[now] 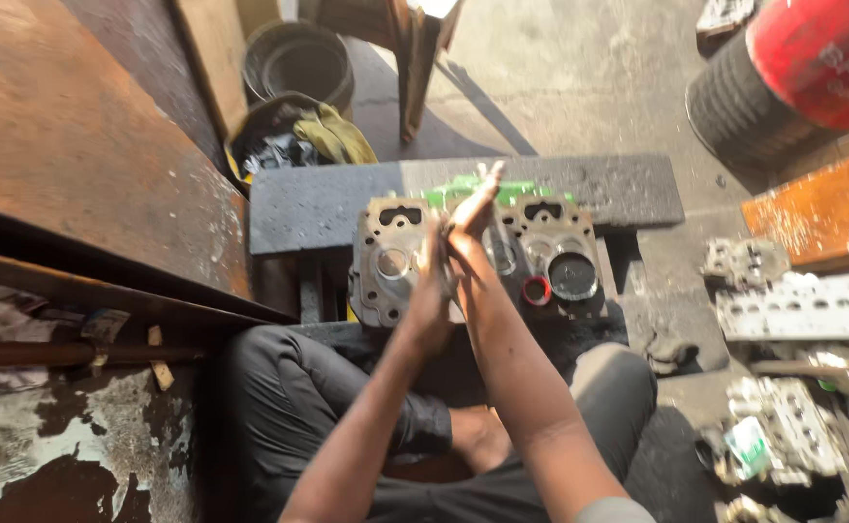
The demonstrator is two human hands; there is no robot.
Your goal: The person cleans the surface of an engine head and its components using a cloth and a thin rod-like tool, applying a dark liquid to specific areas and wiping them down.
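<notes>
A grey metal engine head [540,257] lies flat on a dark slab [618,194] just in front of the person's crossed legs. It is grimy, with round openings, a large dark port at its right end and a small red ring [537,291] beside that. A green patch [458,189] shows at its far edge. The middle of the engine head is hidden behind both hands. The right hand [473,208] is raised with fingers stretched flat, palm against the left hand [429,300] — whether anything sits between them cannot be made out. The slab is the surface here, resting on a concrete floor in hard sun. A black bucket [279,131] holding a yellow glove [337,136] stands behind it — more engine parts [802,305] lie to the right, partly cut off.
</notes>
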